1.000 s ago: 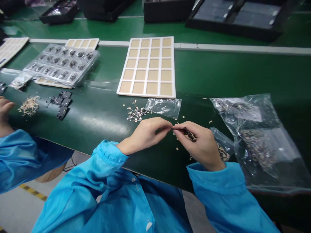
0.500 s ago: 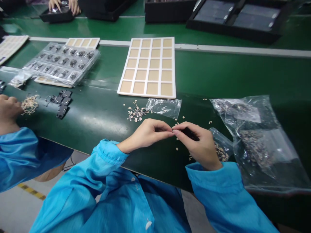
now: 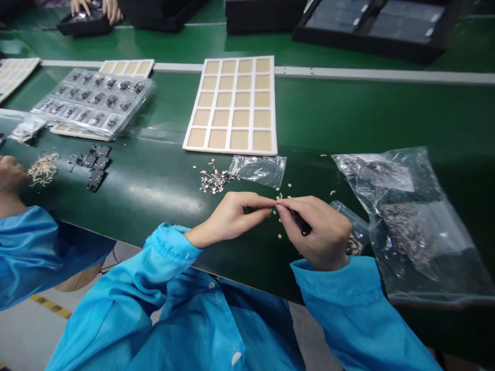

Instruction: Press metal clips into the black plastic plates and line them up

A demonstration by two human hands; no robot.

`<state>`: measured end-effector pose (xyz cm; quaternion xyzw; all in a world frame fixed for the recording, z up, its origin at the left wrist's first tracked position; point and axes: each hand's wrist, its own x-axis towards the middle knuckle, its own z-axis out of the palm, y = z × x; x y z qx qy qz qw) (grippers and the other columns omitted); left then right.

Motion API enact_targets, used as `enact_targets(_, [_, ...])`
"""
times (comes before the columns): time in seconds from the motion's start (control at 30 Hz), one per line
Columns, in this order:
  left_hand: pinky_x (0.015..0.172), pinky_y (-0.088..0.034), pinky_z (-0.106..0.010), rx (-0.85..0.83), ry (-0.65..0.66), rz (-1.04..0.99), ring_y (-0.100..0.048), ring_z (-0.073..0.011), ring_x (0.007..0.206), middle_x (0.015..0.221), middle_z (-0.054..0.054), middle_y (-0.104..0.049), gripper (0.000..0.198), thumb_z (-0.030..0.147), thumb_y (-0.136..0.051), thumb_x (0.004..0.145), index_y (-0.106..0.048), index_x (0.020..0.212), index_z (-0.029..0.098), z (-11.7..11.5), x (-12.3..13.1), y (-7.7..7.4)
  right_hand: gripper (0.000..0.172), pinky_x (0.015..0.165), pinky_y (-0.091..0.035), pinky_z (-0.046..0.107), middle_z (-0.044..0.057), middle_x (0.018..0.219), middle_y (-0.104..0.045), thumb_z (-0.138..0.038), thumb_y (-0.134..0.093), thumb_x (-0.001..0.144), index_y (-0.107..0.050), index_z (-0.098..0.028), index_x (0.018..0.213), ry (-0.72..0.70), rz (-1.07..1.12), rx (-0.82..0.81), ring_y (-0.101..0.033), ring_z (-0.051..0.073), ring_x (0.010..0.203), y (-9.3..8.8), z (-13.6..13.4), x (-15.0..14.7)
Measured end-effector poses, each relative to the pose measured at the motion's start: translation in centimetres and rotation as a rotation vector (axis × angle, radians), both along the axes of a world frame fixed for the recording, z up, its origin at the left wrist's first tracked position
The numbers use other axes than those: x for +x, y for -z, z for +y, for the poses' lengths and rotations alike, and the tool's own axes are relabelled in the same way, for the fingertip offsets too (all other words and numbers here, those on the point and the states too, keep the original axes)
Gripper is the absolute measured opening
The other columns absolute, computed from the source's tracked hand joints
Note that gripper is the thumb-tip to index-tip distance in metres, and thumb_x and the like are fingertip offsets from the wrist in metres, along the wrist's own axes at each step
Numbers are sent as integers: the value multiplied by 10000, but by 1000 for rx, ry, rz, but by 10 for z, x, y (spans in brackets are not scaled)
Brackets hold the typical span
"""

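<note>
Right hand: closed, gripping a black piece, which shows more of its lower tip than 1 s earlier. Left hand: curled closed, fingertips touching the right hand's fingers; anything pinched cannot be made out. Tan flakes lie around both hands on the green bench. Plastic bag: right of frame, beside the right hand. New since the 1st frame: 2 co-worker hands, upper left, at a black tray.

Cream grid tray on green bench, far centre; plastic sleeve of dark parts far left; black cases beyond; co-worker's hands far left.
</note>
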<state>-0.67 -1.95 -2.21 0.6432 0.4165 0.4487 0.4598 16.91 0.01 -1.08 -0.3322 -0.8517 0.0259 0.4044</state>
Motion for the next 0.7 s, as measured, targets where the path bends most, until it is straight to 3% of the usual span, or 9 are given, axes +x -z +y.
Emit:
enact_targets(0.17, [681, -524, -214, 61, -15, 38, -682, -128, 758, 848, -64, -748, 194, 197, -604, 844, -738, 971, 136, -1, 1, 1, 149, 620, -564, 329, 36, 759, -732, -122, -581, 855, -670, -236, 818, 27, -54, -11, -701, 207, 674, -2, -1, 1])
enact_targets(0.5, [701, -545, -221, -124, 4, -75, -691, -130, 765, 856, -63, -752, 167, 218, -650, 804, -745, 912, 132, 0, 1, -5, 156, 568, -534, 289, 26, 710, -704, -95, -566, 849, -620, -223, 778, 13, 103, -96, -669, 170, 621, -1, -1, -1])
enact_targets(0.7, [698, -563, -232, -140, -83, -92, -691, -127, 740, 816, -62, -744, 139, 235, -663, 803, -718, 853, 118, 3, -2, -6, 138, 582, -517, 316, 30, 740, -700, -141, -553, 868, -638, -215, 789, 135, -7, -165, -660, 186, 649, -3, 14, 18])
